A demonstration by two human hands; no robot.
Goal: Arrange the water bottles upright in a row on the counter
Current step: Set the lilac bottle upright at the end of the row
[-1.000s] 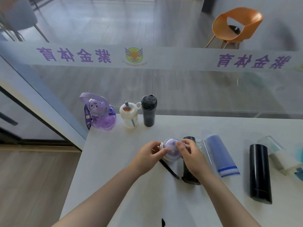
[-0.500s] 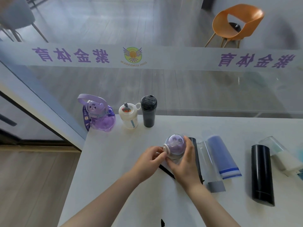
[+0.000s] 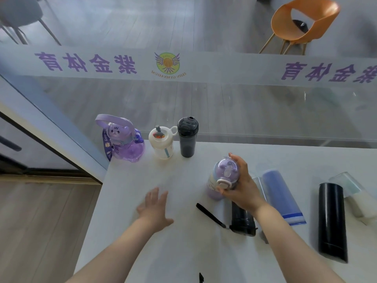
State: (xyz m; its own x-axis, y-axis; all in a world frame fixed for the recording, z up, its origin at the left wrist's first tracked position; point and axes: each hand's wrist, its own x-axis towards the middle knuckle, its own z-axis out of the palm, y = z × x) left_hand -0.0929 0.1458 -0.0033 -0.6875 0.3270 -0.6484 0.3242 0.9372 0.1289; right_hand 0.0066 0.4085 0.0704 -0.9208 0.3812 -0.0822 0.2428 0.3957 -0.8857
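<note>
Right hand has the small purple bottle by its domed cap, fingers curled round the top, and the bottle stands about upright near the middle of the desk. Left hand hovers low over the bare desk, fingers spread, holding nothing. At the back edge three bottles already stand in line: the purple cartoon bottle, the white bottle and the dark grey bottle. My read: this one belongs just right of the dark grey one. Carry it level, set the base flat, let go only once it stands steady. Lying flat and waiting: a black bottle under the wrist, a blue one, a tall black one.
</note>
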